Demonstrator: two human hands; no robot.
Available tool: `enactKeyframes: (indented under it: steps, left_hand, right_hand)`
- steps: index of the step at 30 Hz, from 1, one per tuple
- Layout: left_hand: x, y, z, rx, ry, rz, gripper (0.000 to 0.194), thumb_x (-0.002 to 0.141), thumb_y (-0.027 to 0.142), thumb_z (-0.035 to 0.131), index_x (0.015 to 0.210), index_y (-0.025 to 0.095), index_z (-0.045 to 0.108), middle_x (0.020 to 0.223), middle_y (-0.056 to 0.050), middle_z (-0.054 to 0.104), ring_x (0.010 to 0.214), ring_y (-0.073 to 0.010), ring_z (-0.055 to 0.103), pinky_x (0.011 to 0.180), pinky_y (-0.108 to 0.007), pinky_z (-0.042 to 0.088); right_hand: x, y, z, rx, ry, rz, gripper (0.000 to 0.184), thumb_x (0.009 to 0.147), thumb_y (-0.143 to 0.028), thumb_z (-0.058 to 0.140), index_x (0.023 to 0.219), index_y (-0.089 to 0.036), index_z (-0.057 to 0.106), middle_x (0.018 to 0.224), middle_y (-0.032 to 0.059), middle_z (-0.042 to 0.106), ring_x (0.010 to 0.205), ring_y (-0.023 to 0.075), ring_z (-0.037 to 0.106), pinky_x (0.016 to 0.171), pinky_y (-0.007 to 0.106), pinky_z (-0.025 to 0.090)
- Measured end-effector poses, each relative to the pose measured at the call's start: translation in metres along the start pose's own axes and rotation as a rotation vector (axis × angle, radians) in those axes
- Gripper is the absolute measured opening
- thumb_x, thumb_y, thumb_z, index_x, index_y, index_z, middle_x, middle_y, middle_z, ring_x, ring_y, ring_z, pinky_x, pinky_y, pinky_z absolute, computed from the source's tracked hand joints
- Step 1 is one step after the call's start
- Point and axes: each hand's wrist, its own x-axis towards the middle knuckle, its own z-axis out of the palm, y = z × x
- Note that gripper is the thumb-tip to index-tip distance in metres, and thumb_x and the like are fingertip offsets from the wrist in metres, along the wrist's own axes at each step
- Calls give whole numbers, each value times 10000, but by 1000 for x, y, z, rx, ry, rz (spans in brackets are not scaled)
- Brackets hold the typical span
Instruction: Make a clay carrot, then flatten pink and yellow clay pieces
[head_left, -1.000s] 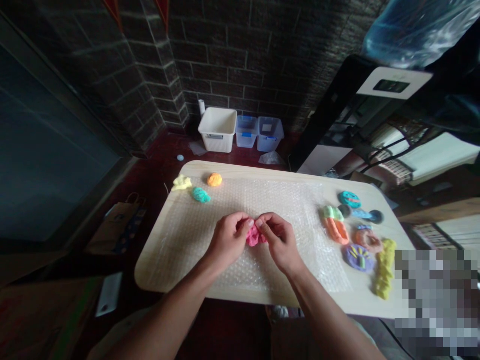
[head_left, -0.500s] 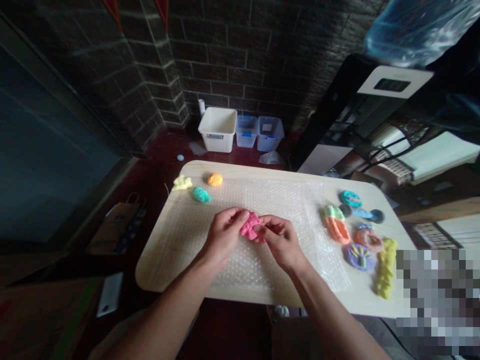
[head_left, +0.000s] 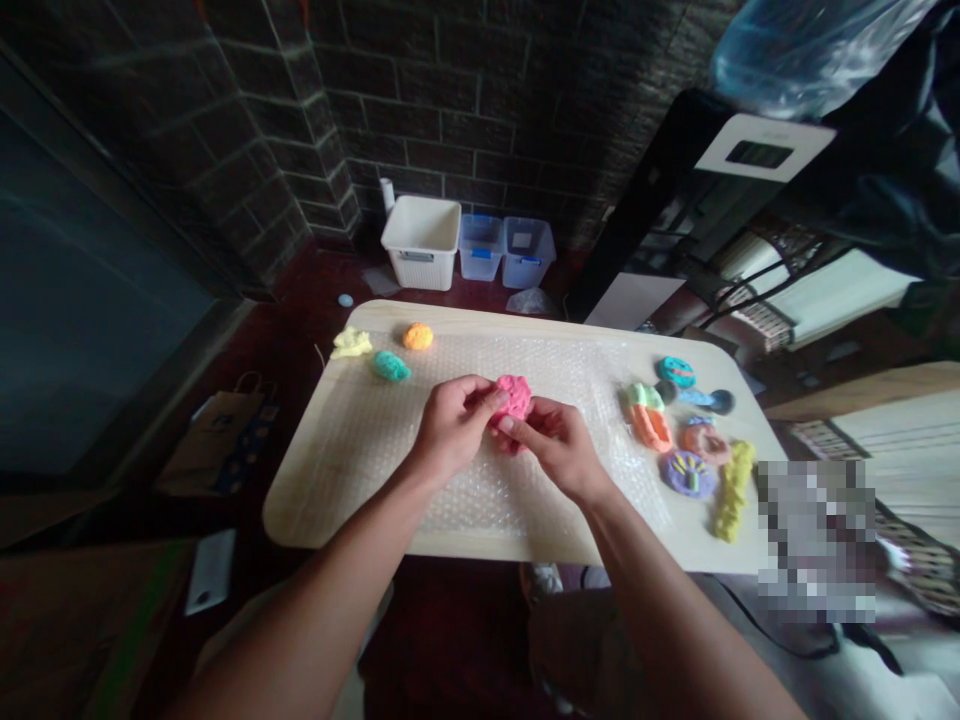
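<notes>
Between both hands is a lumpy piece of pink modelling clay (head_left: 514, 396), raised above the bubble wrap on the table. My left hand (head_left: 459, 420) pinches its left side with thumb and fingers. From the right, my right hand (head_left: 559, 440) grips its lower part, the thumb lying across the front. The fingertips behind the clay are partly hidden. At the table's far left lie a pale yellow lump (head_left: 352, 342), an orange lump (head_left: 418, 336) and a teal lump (head_left: 391, 366) of the same kind of material.
Bubble wrap (head_left: 360, 450) covers much of the pale wooden table (head_left: 300, 520). On the right lie several shaped clay pieces, among them a purple disc (head_left: 688, 475), an orange hollow piece (head_left: 651, 428) and a yellow-green strip (head_left: 734, 490). Beyond the table stand a white bin (head_left: 422, 245) and two clear boxes.
The pink clay has been turned in the hands and now stands more upright, with more of it above the fingers. The whole view has shifted slightly.
</notes>
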Motion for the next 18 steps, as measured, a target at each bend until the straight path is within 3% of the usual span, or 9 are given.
enactKeyframes:
  steps: [4,9,14,18]
  left_hand:
    - [-4,4,11,-43,-120,38,353,937,498,718,927,146,698,748,-43,706,627,-159,645,601,-279,517]
    - [-8,11,13,-36,-299,28,406,923,539,728,825,151,664,719,-62,693,630,-172,654,613,-301,508]
    - [-12,20,10,82,-250,128,444,900,550,758,704,176,620,597,-8,603,545,-129,551,539,-260,430]
    - [-17,25,12,-3,-254,96,471,856,544,799,627,178,610,556,6,582,497,-109,507,499,-243,393]
  right_hand:
    - [-9,-14,-5,-13,29,-43,373,833,-493,884,724,-168,739,637,32,722,527,139,624,515,280,512]
    - [-19,-26,-13,-49,25,-83,420,837,-530,871,673,-179,708,610,27,710,496,132,609,477,274,507]
    - [-25,-31,-12,-7,-93,-43,391,883,-537,829,807,-164,737,668,22,709,538,132,640,483,248,508]
    - [-30,-30,-1,3,-130,-6,509,979,-639,661,820,-158,705,642,21,673,505,129,627,424,223,459]
